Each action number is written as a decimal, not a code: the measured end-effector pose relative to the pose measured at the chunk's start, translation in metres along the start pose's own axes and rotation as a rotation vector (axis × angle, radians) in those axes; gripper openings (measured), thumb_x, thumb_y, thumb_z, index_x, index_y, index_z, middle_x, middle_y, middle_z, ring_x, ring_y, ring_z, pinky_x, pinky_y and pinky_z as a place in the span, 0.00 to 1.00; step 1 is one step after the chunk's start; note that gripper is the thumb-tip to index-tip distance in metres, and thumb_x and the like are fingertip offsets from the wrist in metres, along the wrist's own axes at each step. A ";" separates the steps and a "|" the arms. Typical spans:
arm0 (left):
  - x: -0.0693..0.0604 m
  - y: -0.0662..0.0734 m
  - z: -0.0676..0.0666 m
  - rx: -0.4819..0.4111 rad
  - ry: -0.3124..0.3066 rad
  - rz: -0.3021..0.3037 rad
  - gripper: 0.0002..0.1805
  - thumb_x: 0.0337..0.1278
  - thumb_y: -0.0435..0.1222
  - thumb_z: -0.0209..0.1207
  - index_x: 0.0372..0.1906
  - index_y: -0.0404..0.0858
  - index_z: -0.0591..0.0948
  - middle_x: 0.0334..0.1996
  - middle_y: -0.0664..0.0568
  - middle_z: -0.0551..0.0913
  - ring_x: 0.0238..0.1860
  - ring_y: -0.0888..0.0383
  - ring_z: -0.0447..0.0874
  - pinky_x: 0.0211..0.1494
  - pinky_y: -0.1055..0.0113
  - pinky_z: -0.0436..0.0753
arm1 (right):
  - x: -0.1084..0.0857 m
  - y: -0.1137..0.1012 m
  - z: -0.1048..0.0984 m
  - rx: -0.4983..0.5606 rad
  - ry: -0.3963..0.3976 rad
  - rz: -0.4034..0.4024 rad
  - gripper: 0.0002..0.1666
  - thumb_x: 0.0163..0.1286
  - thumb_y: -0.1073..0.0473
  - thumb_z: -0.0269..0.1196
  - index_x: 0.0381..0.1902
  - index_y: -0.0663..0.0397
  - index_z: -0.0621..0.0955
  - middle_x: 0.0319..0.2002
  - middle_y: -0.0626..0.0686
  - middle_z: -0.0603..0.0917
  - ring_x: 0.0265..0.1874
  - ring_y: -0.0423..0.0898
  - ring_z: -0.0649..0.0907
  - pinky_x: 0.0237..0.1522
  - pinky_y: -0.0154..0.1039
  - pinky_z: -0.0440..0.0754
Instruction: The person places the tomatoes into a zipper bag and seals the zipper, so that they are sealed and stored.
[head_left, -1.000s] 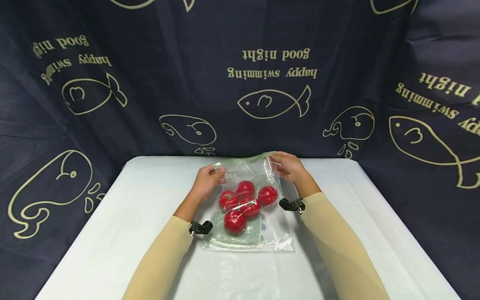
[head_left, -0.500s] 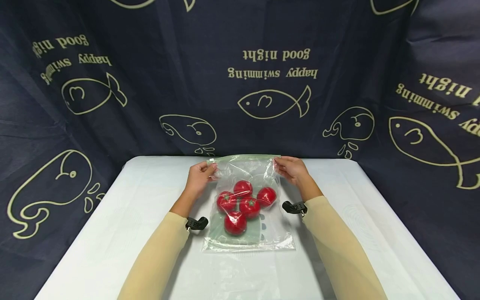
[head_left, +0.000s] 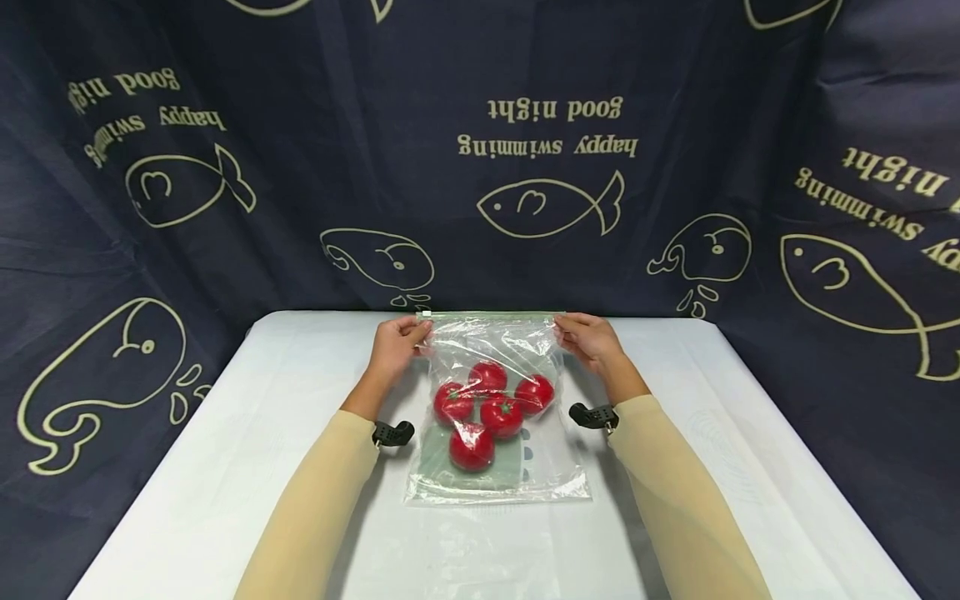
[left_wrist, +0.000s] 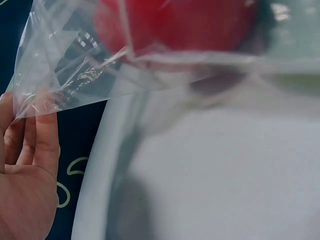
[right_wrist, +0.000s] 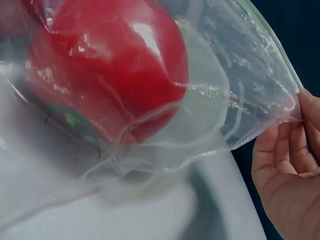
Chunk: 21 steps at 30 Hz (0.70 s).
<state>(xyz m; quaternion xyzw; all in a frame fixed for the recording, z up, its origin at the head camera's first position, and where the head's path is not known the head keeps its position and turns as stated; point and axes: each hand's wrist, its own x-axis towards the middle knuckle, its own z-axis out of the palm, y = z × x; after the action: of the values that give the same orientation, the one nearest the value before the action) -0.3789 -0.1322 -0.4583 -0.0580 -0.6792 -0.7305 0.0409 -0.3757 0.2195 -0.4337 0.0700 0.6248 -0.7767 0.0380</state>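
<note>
A clear zip bag [head_left: 555,454] lies on the white table with several red tomatoes [head_left: 472,447] inside. Its green zip strip runs straight across the far end, with a small white slider [head_left: 427,314] at the left. My left hand [head_left: 392,348] pinches the bag's upper left corner beside that slider. At the opposite corner my right hand [head_left: 595,340] grips the plastic between thumb and fingers. In the right wrist view a tomato [right_wrist: 115,65] shows close up through the film, its green stalk turned downward. The left wrist view catches another tomato [left_wrist: 175,25], blurred.
The white table [head_left: 247,450] reaches to a dark blue curtain [head_left: 480,267] printed with pale fish and lettering, which hangs behind and at both sides. A black wrist camera mount [head_left: 393,433] sits at the left cuff, another mount [head_left: 592,415] at the right.
The hands have moved apart, the left one outward to the left. The bag's mouth, bowed and slanted earlier, is now pulled straight and level. The tomatoes have shifted only slightly.
</note>
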 end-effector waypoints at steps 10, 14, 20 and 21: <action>0.007 -0.001 -0.005 -0.005 -0.010 0.012 0.15 0.70 0.32 0.62 0.45 0.19 0.80 0.22 0.58 0.85 0.25 0.66 0.85 0.33 0.66 0.89 | 0.002 0.004 -0.004 -0.033 -0.004 -0.023 0.07 0.72 0.61 0.67 0.31 0.48 0.86 0.25 0.44 0.86 0.25 0.36 0.83 0.33 0.29 0.84; 0.007 -0.002 -0.003 -0.033 0.003 -0.004 0.10 0.70 0.32 0.62 0.42 0.25 0.81 0.23 0.58 0.86 0.27 0.65 0.86 0.35 0.67 0.89 | 0.002 0.005 -0.004 -0.029 0.002 -0.021 0.07 0.72 0.60 0.67 0.31 0.47 0.85 0.24 0.43 0.85 0.25 0.36 0.82 0.34 0.29 0.84; 0.006 -0.007 -0.001 -0.089 0.021 -0.031 0.08 0.70 0.31 0.61 0.40 0.28 0.80 0.25 0.56 0.86 0.29 0.66 0.86 0.36 0.66 0.89 | 0.001 0.009 -0.004 -0.005 -0.009 -0.014 0.09 0.74 0.61 0.65 0.31 0.46 0.85 0.26 0.42 0.86 0.26 0.36 0.82 0.39 0.32 0.84; 0.006 -0.008 0.000 -0.098 0.023 -0.035 0.08 0.70 0.31 0.61 0.40 0.28 0.80 0.25 0.56 0.86 0.29 0.65 0.86 0.36 0.66 0.89 | 0.001 0.009 -0.004 -0.006 -0.005 -0.012 0.08 0.74 0.60 0.65 0.31 0.45 0.85 0.27 0.42 0.86 0.26 0.36 0.82 0.40 0.32 0.84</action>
<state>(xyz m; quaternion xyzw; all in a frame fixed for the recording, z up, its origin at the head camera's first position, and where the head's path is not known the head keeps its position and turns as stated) -0.3857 -0.1320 -0.4653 -0.0397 -0.6432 -0.7640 0.0333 -0.3751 0.2210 -0.4435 0.0641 0.6273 -0.7753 0.0349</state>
